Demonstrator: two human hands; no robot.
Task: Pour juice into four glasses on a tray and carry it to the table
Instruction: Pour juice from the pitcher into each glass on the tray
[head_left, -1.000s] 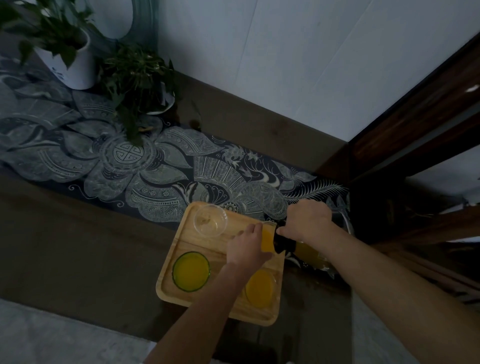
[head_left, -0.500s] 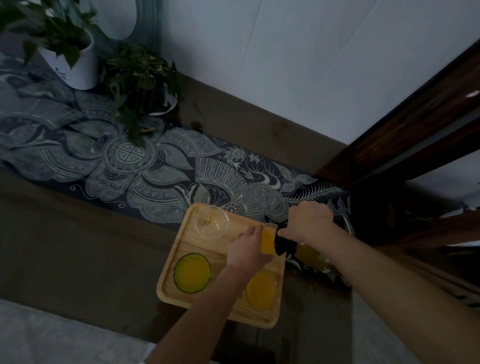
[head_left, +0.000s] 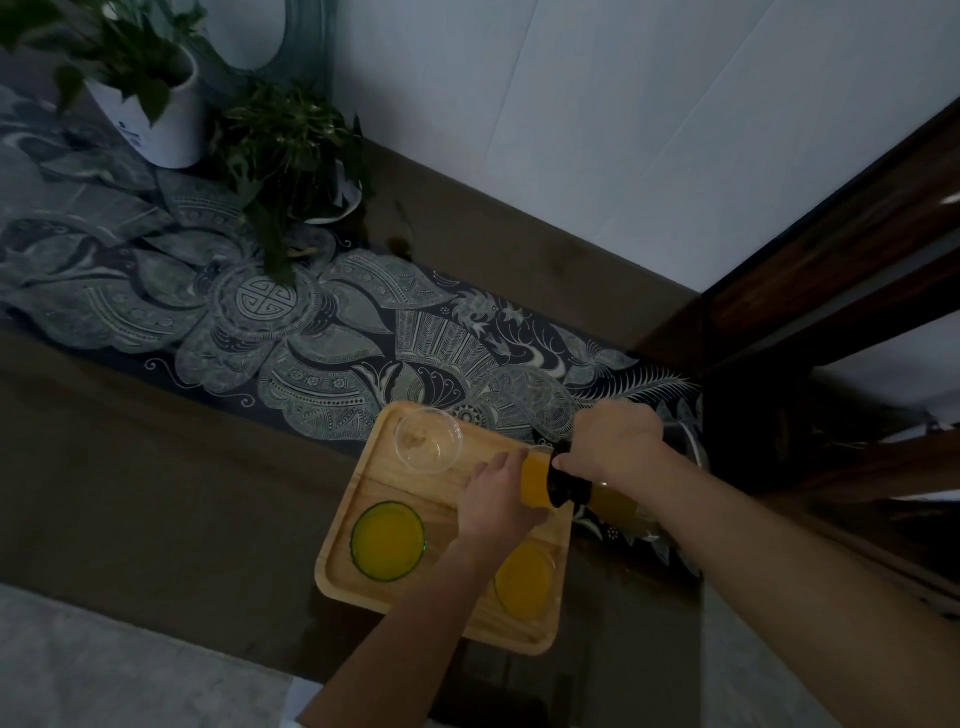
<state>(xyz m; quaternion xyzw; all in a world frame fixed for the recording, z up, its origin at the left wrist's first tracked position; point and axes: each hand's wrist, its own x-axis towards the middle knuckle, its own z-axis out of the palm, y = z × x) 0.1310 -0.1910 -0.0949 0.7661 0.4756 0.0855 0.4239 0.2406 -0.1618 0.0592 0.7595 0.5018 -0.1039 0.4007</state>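
A wooden tray (head_left: 363, 483) lies on a dark counter. On it stand an empty clear glass (head_left: 428, 448) at the far left, a green-rimmed glass of orange juice (head_left: 388, 540) at the near left, and a clear glass of juice (head_left: 523, 579) at the near right. My left hand (head_left: 498, 501) wraps a fourth glass (head_left: 535, 480) at the far right, which holds juice. My right hand (head_left: 615, 441) grips a juice jug (head_left: 615, 506) by its black neck, tilted with its mouth over that glass.
A patterned dark runner (head_left: 311, 353) covers the counter behind the tray. Two potted plants, one in a white pot (head_left: 156, 114) and a smaller one (head_left: 291, 150), stand at the back left. Dark wooden furniture (head_left: 831, 291) rises at the right. A white wall is behind.
Both hands stay in place, with the jug tilted over the held glass. The view has shifted very slightly; nothing else moved.
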